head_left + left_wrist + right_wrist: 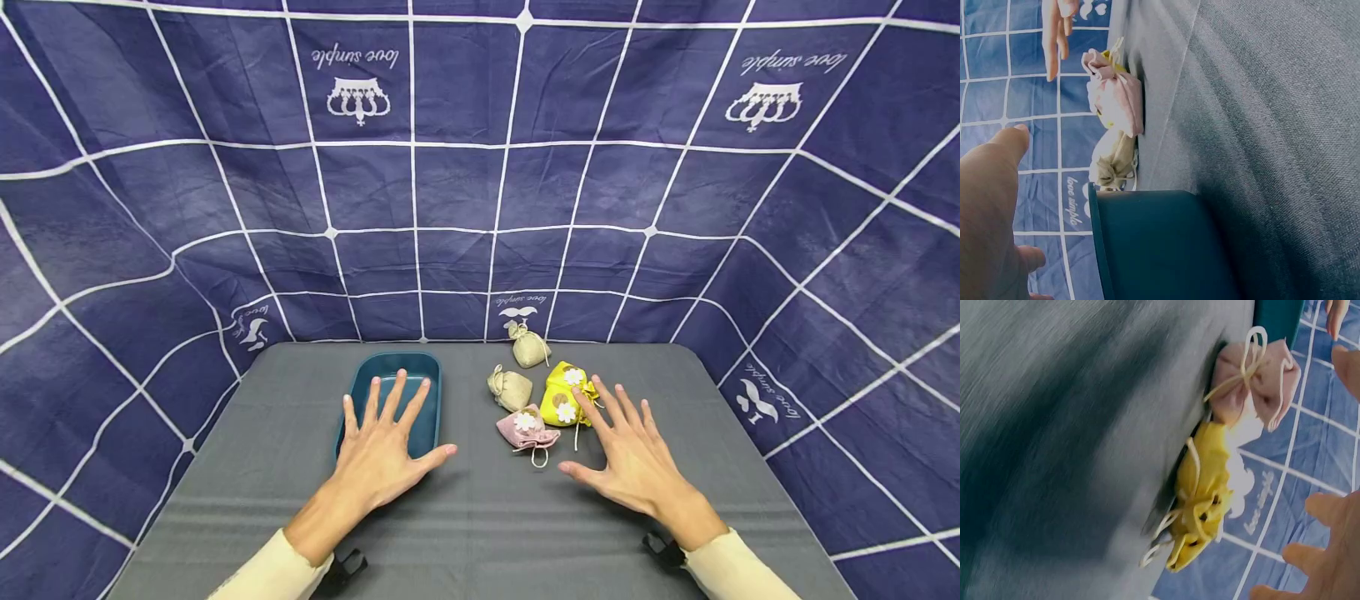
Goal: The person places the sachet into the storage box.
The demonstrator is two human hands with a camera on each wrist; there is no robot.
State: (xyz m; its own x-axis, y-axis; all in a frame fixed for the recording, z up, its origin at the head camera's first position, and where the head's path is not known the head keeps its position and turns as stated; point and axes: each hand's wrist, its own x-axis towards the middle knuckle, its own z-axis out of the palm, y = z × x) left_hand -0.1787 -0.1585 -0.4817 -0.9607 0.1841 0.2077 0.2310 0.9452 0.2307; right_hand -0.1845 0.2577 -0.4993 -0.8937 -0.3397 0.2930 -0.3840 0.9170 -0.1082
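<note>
- Container: teal-blue rectangular plastic tray with rounded corners [428, 417] on the grey cloth-covered table [480, 517]; far part of its floor shows plain teal, near part is hidden under a hand, can't tell what's there.
- Right of tray, across a strip of cloth: four small drawstring pouches in a loose cluster, contents hidden.
- Nearest the tray's right side: plain beige fabric pouch, tied neck [513, 392]; second plain beige fabric pouch [531, 348] further right and beyond it, around level with tray's far edge.
- Pink fabric pouch with white flower and looped pale cord [532, 435]: right of tray, nearer the person than both beige ones.
- Yellow fabric pouch with white flowers and pale cord [553, 390]: furthest right from tray, just beside pink; can't tell if those two touch.
- Behind tray: navy curtain with white grid lines [465, 192].
- In the way: left hand blocks the head view into the tray; right fingertips overlap yellow pouch's edge there.
- Left hand [386, 454]: above tray, fingers spread wide, grasping nothing; gap to rim in left wrist view.
- Right hand [633, 458]: well right of tray, beside yellow pouch, fingers spread, released; gap to pouch in right wrist view.
</note>
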